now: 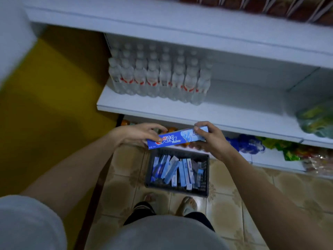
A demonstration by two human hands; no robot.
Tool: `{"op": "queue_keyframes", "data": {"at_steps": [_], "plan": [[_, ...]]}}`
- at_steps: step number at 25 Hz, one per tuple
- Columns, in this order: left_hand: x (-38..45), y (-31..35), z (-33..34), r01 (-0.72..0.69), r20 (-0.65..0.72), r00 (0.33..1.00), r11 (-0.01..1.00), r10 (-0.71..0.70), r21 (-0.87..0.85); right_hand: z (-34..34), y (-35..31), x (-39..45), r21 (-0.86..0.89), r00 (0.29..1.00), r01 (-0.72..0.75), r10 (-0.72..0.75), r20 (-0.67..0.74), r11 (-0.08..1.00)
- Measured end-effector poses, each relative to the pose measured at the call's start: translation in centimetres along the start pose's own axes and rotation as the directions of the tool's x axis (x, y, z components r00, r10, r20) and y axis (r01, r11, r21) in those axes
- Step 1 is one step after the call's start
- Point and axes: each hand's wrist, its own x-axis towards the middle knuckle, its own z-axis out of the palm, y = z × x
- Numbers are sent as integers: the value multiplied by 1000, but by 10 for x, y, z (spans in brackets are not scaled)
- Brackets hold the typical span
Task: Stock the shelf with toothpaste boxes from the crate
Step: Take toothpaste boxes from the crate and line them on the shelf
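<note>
A blue toothpaste box (177,138) is held level in the air just above the crate (205,173), its long side running from nine to three o'clock; the left hand (138,133) has its fingers clamped on the nine o'clock end, and the right hand (211,139) pinches the three o'clock end between thumb and curled fingers. The dark crate sits on the tiled floor (234,201) at six o'clock of the box, loosely filled with more toothpaste boxes (177,170); at twelve o'clock the white shelf (234,105) carries rows of water bottles (158,78) on its left part, bare board to their three o'clock.
</note>
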Motion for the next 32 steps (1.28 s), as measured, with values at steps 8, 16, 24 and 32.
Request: {"op": "queue_keyframes", "data": {"at_steps": [8, 16, 24, 32], "plan": [[-63, 107, -58, -16, 59, 998, 964, 0, 267, 43, -109, -18, 10, 970, 238, -238, 60, 971], [-143, 220, -102, -46, -52, 995, 875, 81, 482, 43, -244, -55, -841, 776, 460, -589, 225, 285], [-270, 361, -124, -146, -239, 903, 779, 357, 610, 59, -402, -123, -862, 528, 507, -790, 311, 0], [-332, 445, -120, -332, -460, 639, 761, 616, 558, 28, -506, -145, -590, 339, 795, -911, 234, 144]]}}
